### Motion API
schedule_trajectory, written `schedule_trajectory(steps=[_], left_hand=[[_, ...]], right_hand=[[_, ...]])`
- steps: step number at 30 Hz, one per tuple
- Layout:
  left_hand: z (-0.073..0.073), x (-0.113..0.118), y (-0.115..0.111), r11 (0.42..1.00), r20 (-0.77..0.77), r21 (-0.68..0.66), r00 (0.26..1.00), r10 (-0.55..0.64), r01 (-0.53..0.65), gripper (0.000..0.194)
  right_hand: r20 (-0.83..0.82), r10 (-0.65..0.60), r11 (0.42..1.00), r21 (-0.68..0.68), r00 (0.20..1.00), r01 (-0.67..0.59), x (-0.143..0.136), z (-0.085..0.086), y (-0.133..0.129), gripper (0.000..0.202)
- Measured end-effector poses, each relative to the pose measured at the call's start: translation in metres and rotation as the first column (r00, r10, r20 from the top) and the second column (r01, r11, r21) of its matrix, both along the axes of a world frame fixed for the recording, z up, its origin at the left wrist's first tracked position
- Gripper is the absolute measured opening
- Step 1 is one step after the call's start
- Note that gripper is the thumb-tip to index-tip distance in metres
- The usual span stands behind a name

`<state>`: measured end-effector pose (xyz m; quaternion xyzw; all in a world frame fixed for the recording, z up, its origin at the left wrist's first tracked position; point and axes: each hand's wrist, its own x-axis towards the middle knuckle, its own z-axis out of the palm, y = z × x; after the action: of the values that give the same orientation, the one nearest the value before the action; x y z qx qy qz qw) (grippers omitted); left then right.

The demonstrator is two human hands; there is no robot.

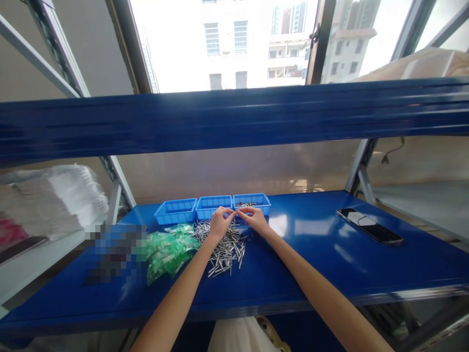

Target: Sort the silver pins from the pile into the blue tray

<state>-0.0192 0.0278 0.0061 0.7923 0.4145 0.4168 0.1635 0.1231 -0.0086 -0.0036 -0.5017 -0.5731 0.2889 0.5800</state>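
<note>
My left hand (220, 223) and my right hand (254, 218) come together over the far part of a metal pile, thumbs and fingers pinched and fingertips almost meeting. Whatever sits between the fingertips is too small to make out. Under them spreads a heap of thin silver pins that look like blind rivets (224, 258). Just behind stand three blue plastic bins in a row. The right bin (266, 204) holds some of the same pins. No contents show in the left bin (176, 215) or the middle bin (207, 213), whose right part is hidden by my left hand.
Green plastic bags (168, 252) lie left of the heap, beside a blurred dark patch. A phone (370, 227) rests on the right of the blue tabletop (311, 264). A blue shelf beam (234, 122) crosses above the table, with metal posts at both sides.
</note>
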Motion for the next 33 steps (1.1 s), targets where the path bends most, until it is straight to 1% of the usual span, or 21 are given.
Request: schedule_trajectory(steps=[3,5,9,11,12,14,16,18,20,22,25,29,33], left_hand=[[0.000,-0.001,-0.002,0.999,-0.076,-0.022,0.997,-0.028,0.026,0.022],[0.001,-0.002,-0.005,0.999,-0.156,-0.028,0.988,-0.021,0.017,0.020],[0.003,-0.004,-0.010,0.999,-0.290,0.026,0.956,0.042,-0.036,0.017],[0.003,-0.004,-0.012,0.998,-0.339,0.050,0.939,0.061,-0.047,0.017],[0.003,-0.004,-0.012,0.997,-0.364,0.057,0.929,0.066,-0.049,0.017],[0.003,-0.004,-0.012,0.997,-0.408,0.064,0.910,0.074,-0.052,0.020],[0.003,-0.004,-0.012,0.996,-0.445,0.065,0.892,0.079,-0.057,0.022],[0.003,-0.004,-0.012,0.997,-0.475,0.054,0.877,0.075,-0.056,0.022],[0.003,-0.005,-0.012,0.998,-0.498,0.034,0.865,0.063,-0.053,0.022],[0.003,-0.006,-0.011,0.998,-0.513,0.021,0.856,0.058,-0.055,0.021],[0.001,-0.007,-0.009,0.999,-0.524,0.005,0.851,0.047,-0.052,0.020],[-0.002,-0.006,-0.007,0.999,-0.527,0.002,0.849,0.036,-0.041,0.021],[-0.003,-0.005,-0.007,0.999,-0.529,0.014,0.847,0.052,-0.053,0.021]], right_hand=[[-0.017,-0.001,1.000,-0.022,1.000,0.001,-0.001,-0.001,-0.001,0.037],[-0.032,-0.025,0.999,-0.044,0.999,0.024,0.000,-0.002,0.000,0.037],[-0.056,-0.139,0.986,-0.095,0.989,0.133,0.008,-0.003,0.006,0.032],[-0.119,-0.184,0.980,-0.102,0.976,0.172,0.012,-0.001,0.008,0.030],[-0.165,-0.181,0.981,-0.096,0.969,0.167,0.013,0.000,0.009,0.031],[-0.239,-0.137,0.990,-0.067,0.961,0.124,0.015,0.004,0.008,0.038],[-0.232,-0.100,0.995,-0.042,0.968,0.092,0.015,0.006,0.007,0.045],[-0.110,-0.121,0.993,-0.026,0.987,0.119,0.015,0.007,0.005,0.043],[0.097,-0.183,0.983,-0.005,0.978,0.184,0.014,0.005,0.003,0.033],[0.316,-0.217,0.975,0.022,0.924,0.222,0.012,0.002,0.001,0.023],[0.542,-0.179,0.981,0.031,0.821,0.194,0.011,-0.002,-0.003,0.019],[0.680,-0.100,0.989,-0.013,0.726,0.148,0.011,-0.003,-0.007,0.022],[0.721,-0.043,0.993,-0.044,0.692,0.108,0.012,0.001,-0.010,0.028]])
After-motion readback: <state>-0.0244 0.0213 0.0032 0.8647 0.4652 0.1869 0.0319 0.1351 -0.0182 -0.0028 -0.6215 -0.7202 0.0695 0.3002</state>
